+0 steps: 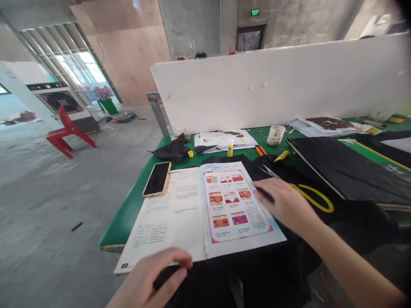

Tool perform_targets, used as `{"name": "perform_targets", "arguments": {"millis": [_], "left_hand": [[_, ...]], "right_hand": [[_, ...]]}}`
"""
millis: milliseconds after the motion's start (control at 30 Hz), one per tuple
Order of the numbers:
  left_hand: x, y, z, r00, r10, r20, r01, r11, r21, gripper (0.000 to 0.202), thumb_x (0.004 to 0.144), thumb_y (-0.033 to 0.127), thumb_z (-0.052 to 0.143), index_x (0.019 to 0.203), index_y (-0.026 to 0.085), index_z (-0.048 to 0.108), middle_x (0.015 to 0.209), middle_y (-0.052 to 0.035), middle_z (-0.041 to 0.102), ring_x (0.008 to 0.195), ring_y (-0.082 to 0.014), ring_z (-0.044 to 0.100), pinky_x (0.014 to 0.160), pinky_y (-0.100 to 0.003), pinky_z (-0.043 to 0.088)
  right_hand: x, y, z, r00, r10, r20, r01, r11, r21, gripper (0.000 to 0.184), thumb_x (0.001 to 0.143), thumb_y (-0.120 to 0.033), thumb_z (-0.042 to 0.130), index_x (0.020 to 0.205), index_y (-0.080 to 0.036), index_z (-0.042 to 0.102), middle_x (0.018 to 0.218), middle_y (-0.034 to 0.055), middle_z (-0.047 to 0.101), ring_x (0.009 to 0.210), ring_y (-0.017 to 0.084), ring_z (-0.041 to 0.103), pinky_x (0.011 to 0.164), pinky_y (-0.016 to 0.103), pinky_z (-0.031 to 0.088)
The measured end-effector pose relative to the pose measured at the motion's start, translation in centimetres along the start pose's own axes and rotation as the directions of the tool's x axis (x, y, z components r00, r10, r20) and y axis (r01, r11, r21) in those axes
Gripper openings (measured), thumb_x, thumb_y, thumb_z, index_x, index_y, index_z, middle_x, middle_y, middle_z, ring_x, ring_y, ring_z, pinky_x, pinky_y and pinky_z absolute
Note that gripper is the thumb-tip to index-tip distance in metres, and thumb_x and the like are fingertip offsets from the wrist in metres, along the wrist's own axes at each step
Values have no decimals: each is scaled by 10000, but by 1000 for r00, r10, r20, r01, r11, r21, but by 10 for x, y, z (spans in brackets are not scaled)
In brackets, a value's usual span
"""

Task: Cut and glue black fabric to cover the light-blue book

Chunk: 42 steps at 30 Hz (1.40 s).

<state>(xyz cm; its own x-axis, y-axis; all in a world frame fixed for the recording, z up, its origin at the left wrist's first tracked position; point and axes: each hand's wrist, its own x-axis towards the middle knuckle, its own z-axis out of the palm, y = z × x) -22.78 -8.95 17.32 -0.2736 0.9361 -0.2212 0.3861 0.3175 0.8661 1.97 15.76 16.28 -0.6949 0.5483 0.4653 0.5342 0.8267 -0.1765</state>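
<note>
An open booklet lies in front of me, its right page printed with red and purple product pictures. My left hand is at the booklet's lower edge, fingers loosely curled and a dark gap between thumb and forefinger. I see nothing held in it. Over the right page's outer edge is my right hand, loosely open; a dark patch shows by its thumb, and I cannot tell whether it is a gap or a black scrap. Beyond its fingertips lie scissors with yellow handles, on black cloth.
A phone rests on the left page. Behind are a glue stick, its yellow cap, orange pens, a yellow tube, a clear cup and a black folder. A white board walls the green table's back.
</note>
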Motion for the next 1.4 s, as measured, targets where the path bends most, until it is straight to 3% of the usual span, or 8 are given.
{"name": "perform_targets", "arguments": {"millis": [200,333,433,733,867,1033,1200,1400], "left_hand": [[158,33,-10,987,104,-122,-126,973,-194,305,636,235,731,937,227,688,1141,-86,640,1196,-316,477,1010,-331,322],[267,21,-6,952,280,-128,-244,939,242,349,707,207,629,1055,192,620,1303,-119,535,1252,-309,427,1062,-370,229],[311,14,-7,942,323,-95,-286,915,285,418,683,198,637,1095,145,593,1340,-163,487,1284,-309,387,1061,-368,227],[347,13,-28,954,297,46,-290,870,398,508,497,256,788,984,196,658,1139,-136,625,1076,-327,561,914,-364,389],[360,21,-35,962,259,91,-271,847,457,450,442,267,820,865,193,689,1056,-131,660,972,-344,594,853,-379,404],[360,23,-38,941,325,98,-327,791,517,189,657,332,702,785,195,683,850,-71,684,815,-261,618,766,-328,412],[350,26,-45,927,335,171,-371,744,556,240,742,402,609,868,206,665,889,-44,688,808,-210,617,704,-297,432],[347,33,-59,931,286,227,-365,740,565,227,727,392,610,827,200,678,843,-31,700,779,-194,625,687,-281,440]], "right_hand": [[-45,89,7,936,348,-46,-350,916,-194,339,845,-372,467,1056,-155,620,1028,101,653,974,256,589,850,411,472],[-36,68,13,967,238,86,-237,971,-31,333,878,-358,432,1122,-193,586,1091,83,632,1021,215,582,874,381,476],[-17,44,12,984,60,169,-63,998,7,324,862,-330,469,1152,-226,570,1166,63,599,1096,213,538,935,398,444],[-55,98,1,909,415,-21,-377,802,-464,372,822,-397,462,1053,-129,577,984,148,608,927,306,568,803,448,466],[-80,110,13,913,405,49,-336,815,-472,439,805,-469,488,1049,-113,569,977,156,597,905,294,579,804,422,470],[-85,114,18,909,411,67,-326,802,-501,450,823,-464,456,1052,-95,574,946,161,598,875,290,589,791,422,471],[-85,115,15,907,406,112,-306,816,-490,395,809,-458,451,953,-134,627,949,164,621,879,321,605,758,442,470],[-82,111,15,799,559,220,-430,788,-440,333,833,-436,425,952,-165,578,813,85,659,679,252,639,622,383,461]]}}
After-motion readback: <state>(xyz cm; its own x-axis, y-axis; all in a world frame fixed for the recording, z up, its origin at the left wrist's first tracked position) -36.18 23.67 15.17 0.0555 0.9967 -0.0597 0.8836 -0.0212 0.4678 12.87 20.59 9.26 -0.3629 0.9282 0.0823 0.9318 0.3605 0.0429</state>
